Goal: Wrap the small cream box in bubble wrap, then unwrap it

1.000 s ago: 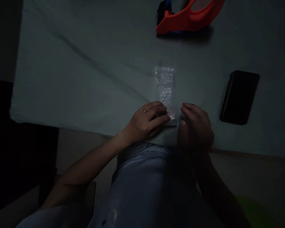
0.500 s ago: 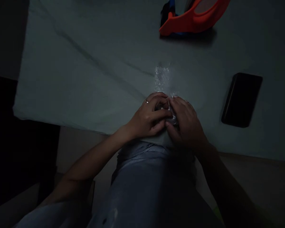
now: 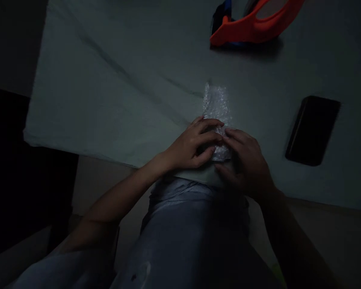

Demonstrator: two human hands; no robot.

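Note:
A strip of clear bubble wrap (image 3: 217, 100) lies on the table close to its front edge, its far end flat and bare of hands. My left hand (image 3: 197, 142) rests on the wrap's left side, fingers spread across it. At the right side is my right hand (image 3: 248, 160), its fingers stretched out and apart, the fingertips at the wrap's edge. A dark line shows along the near end of the wrap, between the hands; whether something is wrapped inside, I cannot tell.
An orange and blue tape dispenser (image 3: 252, 30) stands at the far side of the pale table (image 3: 114, 108). To the right lies a dark, flat, rectangular object (image 3: 313, 130), perhaps a phone. The light is dim.
My hands have loosened and drawn slightly apart, with the left fingers now flatter. More of the bubble wrap shows between them. The whole view has shifted a little.

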